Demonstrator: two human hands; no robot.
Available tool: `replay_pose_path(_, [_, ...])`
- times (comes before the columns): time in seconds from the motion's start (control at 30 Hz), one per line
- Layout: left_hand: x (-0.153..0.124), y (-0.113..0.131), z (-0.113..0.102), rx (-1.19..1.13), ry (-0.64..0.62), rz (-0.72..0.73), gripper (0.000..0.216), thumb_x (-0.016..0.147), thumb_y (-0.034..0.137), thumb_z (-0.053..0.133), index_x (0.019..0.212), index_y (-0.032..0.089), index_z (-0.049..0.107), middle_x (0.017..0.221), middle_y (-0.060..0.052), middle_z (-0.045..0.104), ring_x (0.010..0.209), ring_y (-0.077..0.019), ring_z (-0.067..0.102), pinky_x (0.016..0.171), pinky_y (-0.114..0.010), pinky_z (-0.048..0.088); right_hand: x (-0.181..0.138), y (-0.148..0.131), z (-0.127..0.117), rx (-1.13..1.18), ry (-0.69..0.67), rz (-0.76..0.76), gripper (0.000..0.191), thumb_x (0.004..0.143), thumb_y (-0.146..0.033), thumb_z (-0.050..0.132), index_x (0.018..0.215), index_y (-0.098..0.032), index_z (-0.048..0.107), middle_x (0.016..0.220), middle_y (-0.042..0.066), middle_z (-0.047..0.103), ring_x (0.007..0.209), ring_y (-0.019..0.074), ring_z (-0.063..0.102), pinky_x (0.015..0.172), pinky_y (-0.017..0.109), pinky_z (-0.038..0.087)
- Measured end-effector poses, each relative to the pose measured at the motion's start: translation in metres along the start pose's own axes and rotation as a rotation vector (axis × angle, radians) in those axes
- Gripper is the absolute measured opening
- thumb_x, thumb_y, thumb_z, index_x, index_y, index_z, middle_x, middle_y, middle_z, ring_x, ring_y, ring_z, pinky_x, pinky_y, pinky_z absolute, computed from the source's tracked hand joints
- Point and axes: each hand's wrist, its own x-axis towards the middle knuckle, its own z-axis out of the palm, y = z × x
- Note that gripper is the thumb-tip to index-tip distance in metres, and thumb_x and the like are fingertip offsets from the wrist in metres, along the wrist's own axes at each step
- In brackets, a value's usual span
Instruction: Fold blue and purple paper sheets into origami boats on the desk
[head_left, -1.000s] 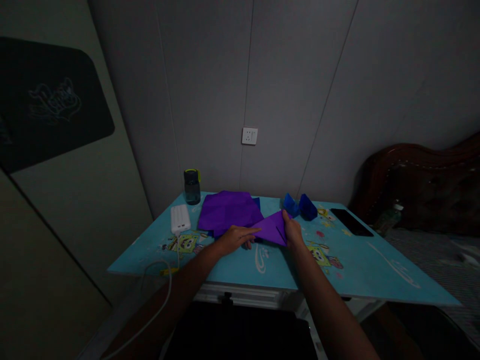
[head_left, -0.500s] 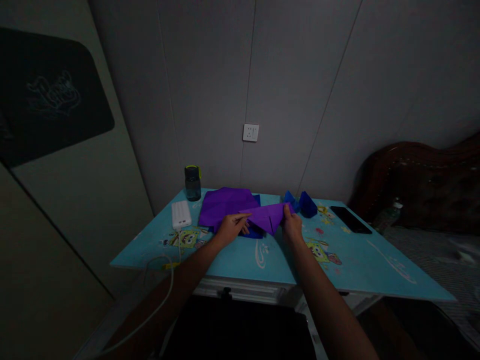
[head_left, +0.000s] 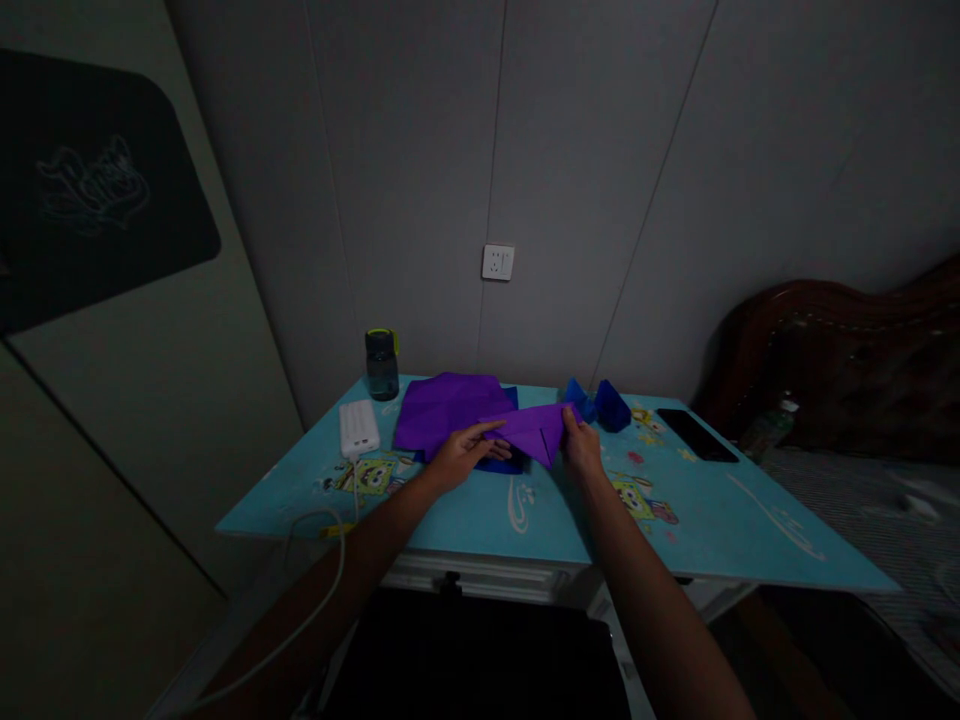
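A folded piece of purple paper (head_left: 534, 430) is held up between my hands, above the table's middle. My left hand (head_left: 463, 452) grips its left end, thumb on top and fingers underneath. At the right end, my right hand (head_left: 580, 443) pinches the paper between thumb and fingers. A larger creased purple sheet (head_left: 442, 405) lies behind my left hand, on top of dark blue paper (head_left: 512, 397) that shows at its edges. Beyond my right hand stand two folded blue paper pieces, one lighter (head_left: 578, 397) and one darker (head_left: 613, 408).
On the light blue table (head_left: 450, 525), a white power bank (head_left: 358, 428) with a cable lies at the left, a dark bottle (head_left: 382, 365) behind it. A black phone (head_left: 697, 435) lies at the right. A wall socket (head_left: 498, 262) is above the table.
My left fingers have moved from lying along the paper's left end to holding it from below. My right hand keeps its pinch. The view has shifted slightly.
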Motion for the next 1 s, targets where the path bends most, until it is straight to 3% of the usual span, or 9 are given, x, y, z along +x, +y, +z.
replay_pose_path(0.17, [0.0, -0.003, -0.002, 0.135, 0.004, 0.043, 0.055, 0.088, 0.047, 0.056, 0.13, 0.012, 0.055, 0.091, -0.011, 0.072, 0.08, -0.0192, 0.071, 0.074, -0.032, 0.055, 0.003, 0.0, -0.005, -0.157, -0.033, -0.05, 0.05, 0.062, -0.061, 0.076, 0.056, -0.017, 0.053, 0.043, -0.005, 0.048, 0.039, 0.0078, 0.039, 0.036, 0.02, 0.029])
replay_pose_path(0.33, [-0.002, 0.002, -0.002, 0.246, 0.045, 0.022, 0.06, 0.088, 0.044, 0.056, 0.138, 0.014, 0.045, 0.073, -0.004, 0.069, 0.062, -0.013, 0.065, 0.061, -0.024, 0.052, 0.003, -0.002, -0.007, -0.263, -0.026, -0.083, 0.053, 0.061, -0.064, 0.075, 0.053, -0.016, 0.054, 0.042, -0.003, 0.049, 0.04, 0.0088, 0.04, 0.037, 0.022, 0.029])
replay_pose_path(0.43, [-0.002, 0.003, -0.002, 0.301, 0.077, 0.005, 0.058, 0.086, 0.042, 0.06, 0.135, 0.014, 0.048, 0.069, -0.002, 0.067, 0.057, -0.0113, 0.062, 0.056, -0.022, 0.048, 0.003, -0.002, -0.008, -0.241, -0.034, -0.089, 0.053, 0.06, -0.065, 0.075, 0.055, -0.016, 0.056, 0.044, -0.004, 0.05, 0.042, 0.0088, 0.041, 0.039, 0.022, 0.03])
replay_pose_path(0.6, [-0.001, 0.002, 0.0, 0.29, 0.074, -0.011, 0.056, 0.083, 0.043, 0.062, 0.129, 0.012, 0.053, 0.069, -0.003, 0.067, 0.056, -0.0111, 0.061, 0.055, -0.021, 0.048, 0.004, -0.001, -0.008, -0.168, -0.048, -0.075, 0.054, 0.057, -0.065, 0.076, 0.063, -0.014, 0.058, 0.049, -0.003, 0.055, 0.045, 0.0092, 0.043, 0.042, 0.022, 0.034])
replay_pose_path(0.8, [-0.004, 0.007, 0.0, 0.249, -0.002, 0.002, 0.065, 0.086, 0.05, 0.057, 0.138, 0.012, 0.046, 0.07, -0.005, 0.068, 0.058, -0.0137, 0.064, 0.056, -0.024, 0.05, 0.001, -0.002, -0.004, -0.182, -0.011, -0.068, 0.052, 0.058, -0.063, 0.076, 0.056, -0.015, 0.056, 0.046, -0.004, 0.051, 0.044, 0.008, 0.04, 0.04, 0.021, 0.031])
replay_pose_path(1.0, [-0.007, 0.01, 0.001, 0.282, -0.01, 0.001, 0.057, 0.088, 0.048, 0.055, 0.134, 0.014, 0.054, 0.076, -0.005, 0.07, 0.063, -0.0138, 0.065, 0.06, -0.023, 0.051, 0.002, -0.003, -0.005, -0.137, 0.029, 0.01, 0.04, 0.063, -0.051, 0.078, 0.064, -0.015, 0.062, 0.049, -0.003, 0.057, 0.048, 0.0122, 0.05, 0.044, 0.023, 0.039])
